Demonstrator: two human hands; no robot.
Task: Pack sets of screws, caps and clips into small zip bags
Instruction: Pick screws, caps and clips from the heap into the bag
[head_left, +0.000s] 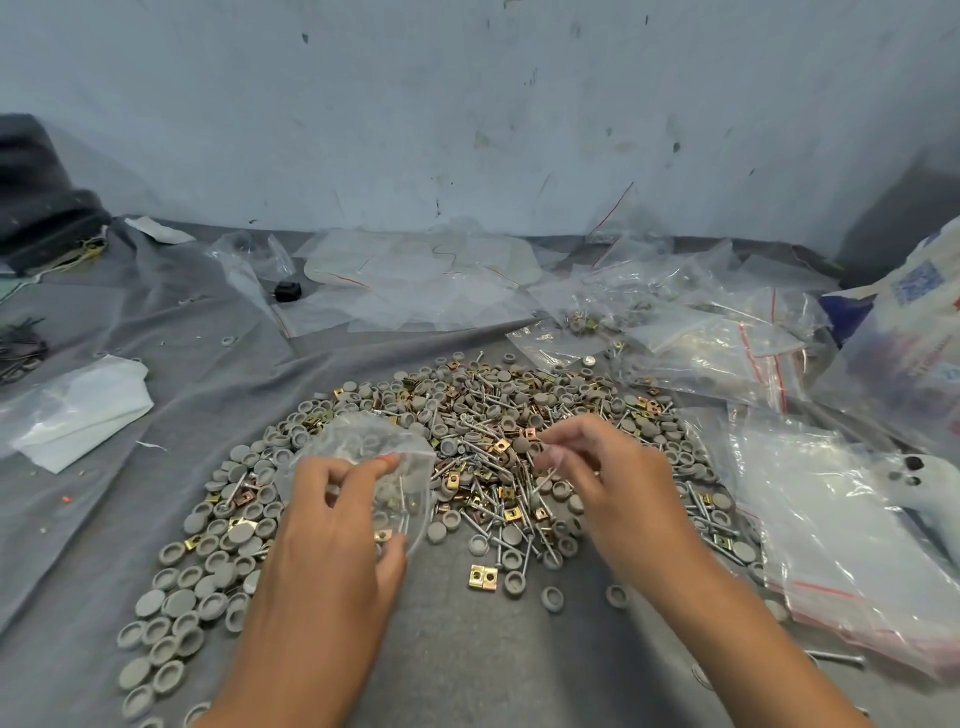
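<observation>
While the left hand (332, 525) holds the small clear plastic zip bag (363, 467) by its mouth, the right hand (597, 478), just right of it, pinches thin silver screws (545, 475) in narrowed fingers (550, 457), shafts slanting near-left toward the bag's opening.

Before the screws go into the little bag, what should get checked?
1. Left hand holds the small zip bag: ok.
2. Bag mouth open toward the right hand: cannot tell.
3. Right-hand fingers pinch screws: ok.
4. Screw count: cannot tell.
5. Bag already has a screw and a brass clip inside: ok.
6. Grey caps within reach: ok.
</observation>
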